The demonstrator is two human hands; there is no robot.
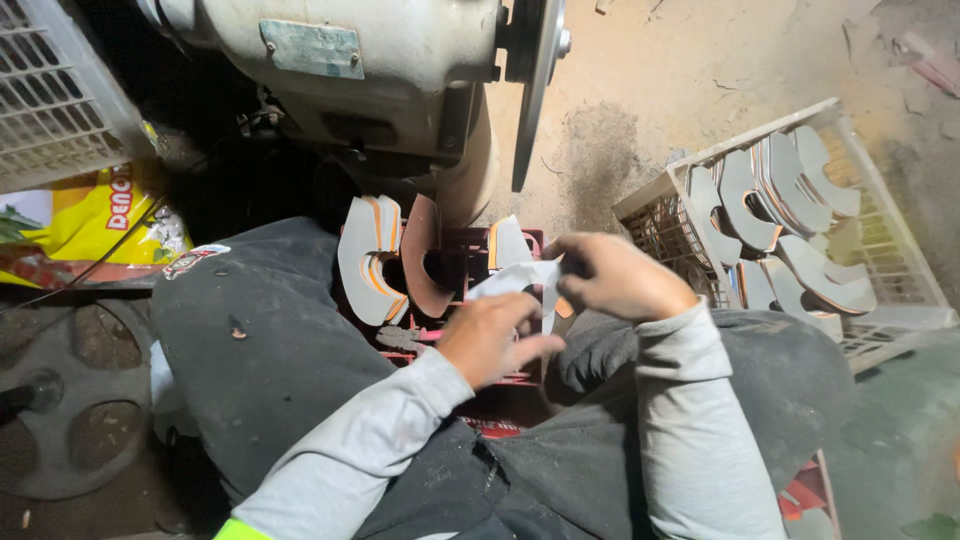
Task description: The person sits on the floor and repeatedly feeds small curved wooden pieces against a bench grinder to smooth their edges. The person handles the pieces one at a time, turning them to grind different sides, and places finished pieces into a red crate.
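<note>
Dusty workshop floor (690,60), grinding machine (400,70) above: left hand (490,340) and right hand (610,275) both pinch one pale curved piece (520,278) (over the red crate (470,260)); handling stage, firm two-handed grip needed.

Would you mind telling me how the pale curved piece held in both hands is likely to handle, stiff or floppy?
The pale curved piece looks thin and sheet-like, so probably light and somewhat bendable. The left hand and right hand both pinch it by its edges, suggesting it flexes rather than holding rigid. Similar cut pieces stand curved in the red crate, so likely semi-stiff, not fragile.
</note>
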